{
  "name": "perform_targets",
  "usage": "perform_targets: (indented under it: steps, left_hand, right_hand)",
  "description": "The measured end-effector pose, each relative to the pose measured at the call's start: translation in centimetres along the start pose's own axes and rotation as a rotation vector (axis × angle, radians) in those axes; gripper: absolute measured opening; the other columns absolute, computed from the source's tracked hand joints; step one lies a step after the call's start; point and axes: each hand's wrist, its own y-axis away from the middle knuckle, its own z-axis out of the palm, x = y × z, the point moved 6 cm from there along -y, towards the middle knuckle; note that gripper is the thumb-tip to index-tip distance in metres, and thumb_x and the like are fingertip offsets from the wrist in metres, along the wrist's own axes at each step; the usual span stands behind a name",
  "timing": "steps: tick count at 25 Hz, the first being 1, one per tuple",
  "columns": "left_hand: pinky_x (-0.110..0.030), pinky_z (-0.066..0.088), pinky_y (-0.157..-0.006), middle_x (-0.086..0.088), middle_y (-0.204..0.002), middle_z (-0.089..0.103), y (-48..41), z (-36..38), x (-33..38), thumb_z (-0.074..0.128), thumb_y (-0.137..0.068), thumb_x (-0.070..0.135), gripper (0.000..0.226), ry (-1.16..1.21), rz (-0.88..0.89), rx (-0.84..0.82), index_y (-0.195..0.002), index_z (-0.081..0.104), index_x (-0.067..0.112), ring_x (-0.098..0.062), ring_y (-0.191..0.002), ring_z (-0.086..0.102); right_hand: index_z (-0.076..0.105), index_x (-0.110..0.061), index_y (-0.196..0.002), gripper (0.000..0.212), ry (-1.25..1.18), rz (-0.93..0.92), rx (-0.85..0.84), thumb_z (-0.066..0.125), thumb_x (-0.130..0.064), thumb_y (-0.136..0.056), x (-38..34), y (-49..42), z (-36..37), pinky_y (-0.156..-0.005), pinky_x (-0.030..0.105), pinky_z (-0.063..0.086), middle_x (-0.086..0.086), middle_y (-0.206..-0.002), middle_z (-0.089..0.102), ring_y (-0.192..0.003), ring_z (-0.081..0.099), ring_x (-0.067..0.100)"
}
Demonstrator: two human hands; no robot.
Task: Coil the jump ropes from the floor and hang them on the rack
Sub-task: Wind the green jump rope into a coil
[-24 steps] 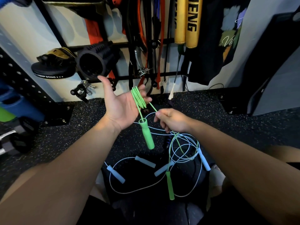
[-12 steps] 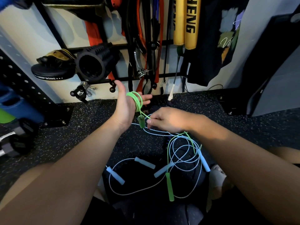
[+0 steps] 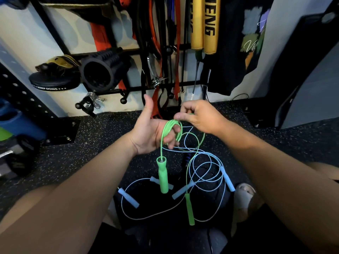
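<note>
Several turns of a green jump rope (image 3: 171,129) are looped around the fingers of my left hand (image 3: 150,132), palm up, thumb raised. One green handle (image 3: 162,175) dangles below that hand. My right hand (image 3: 200,116) pinches the green cord just above the coil. The rope's other green handle (image 3: 189,209) lies on the floor. Pale blue jump ropes (image 3: 207,173) lie tangled on the floor beneath my hands, with blue handles (image 3: 128,197) spread around. The black wall rack (image 3: 128,91) with hooks stands ahead.
Bands, straps, yellow pads and a black shirt (image 3: 244,43) hang on the rack. A black foam roller (image 3: 102,70) and a focus pad (image 3: 53,79) sit at its left. Dumbbells (image 3: 11,154) lie at the far left. My sandalled foot (image 3: 244,195) is at the right.
My right hand rose from below the coil to above it, laying another turn of green cord over my left fingers. The dangling green handle swung back down.
</note>
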Motion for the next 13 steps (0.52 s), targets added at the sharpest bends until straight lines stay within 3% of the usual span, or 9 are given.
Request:
perform_targets:
  steps: [2, 5, 9, 11, 13]
  left_hand:
    - [-0.036, 0.051, -0.086, 0.0, -0.044, 0.043, 0.3, -0.1, 0.5, -0.009, -0.061, 0.097, 0.114, 0.081, 0.042, 0.021, -0.076, 0.058, 0.006, -0.025, -0.048, 0.052]
    - [-0.041, 0.047, -0.094, -0.001, -0.046, 0.044, 0.4, -0.8, 1.1, -0.008, -0.062, 0.098, 0.114, 0.204, 0.13, 0.103, -0.078, 0.056, 0.005, -0.025, -0.052, 0.05]
    - [-0.042, 0.043, -0.097, -0.006, -0.065, 0.055, 0.5, -2.2, 2.2, 0.01, -0.061, 0.102, 0.115, 0.396, 0.27, 0.147, -0.091, 0.059, 0.002, -0.029, -0.071, 0.056]
    - [-0.039, 0.046, -0.099, -0.008, -0.077, 0.064, 0.6, -3.2, 2.3, 0.013, -0.062, 0.102, 0.122, 0.419, 0.308, 0.217, -0.105, 0.062, -0.001, -0.031, -0.081, 0.064]
    - [-0.042, 0.042, -0.112, -0.013, -0.091, 0.072, 0.7, -3.9, 2.4, 0.009, -0.066, 0.1, 0.128, 0.394, 0.343, 0.302, -0.119, 0.06, -0.005, -0.032, -0.095, 0.07]
  right_hand:
    - [0.055, -0.009, -0.068, 0.045, -0.048, 0.047, 0.041, 0.062, -0.048, -0.09, 1.3, 0.1, 0.7, -0.054, 0.028, 0.033, -0.009, -0.055, 0.041, -0.052, 0.035, 0.006]
    - [0.054, -0.016, -0.069, 0.039, -0.121, 0.126, 0.045, 0.05, -0.038, -0.102, 2.8, 0.6, 2.4, -0.055, 0.029, 0.04, -0.012, -0.055, 0.049, -0.051, 0.045, 0.006]
    - [0.058, -0.008, -0.092, 0.034, -0.133, 0.265, -0.144, 0.039, -0.032, -0.107, 4.5, 1.5, 5.6, -0.061, 0.035, 0.051, 0.005, -0.072, 0.058, -0.062, 0.057, 0.017]
    - [0.06, -0.011, -0.095, 0.034, -0.089, 0.286, -0.239, 0.037, -0.033, -0.107, 4.7, 1.8, 6.6, -0.061, 0.027, 0.05, 0.006, -0.072, 0.061, -0.062, 0.06, 0.016]
    - [0.06, -0.009, -0.1, 0.034, -0.049, 0.303, -0.315, 0.035, -0.03, -0.108, 4.6, 2.0, 7.3, -0.059, 0.021, 0.046, 0.007, -0.074, 0.062, -0.062, 0.06, 0.014]
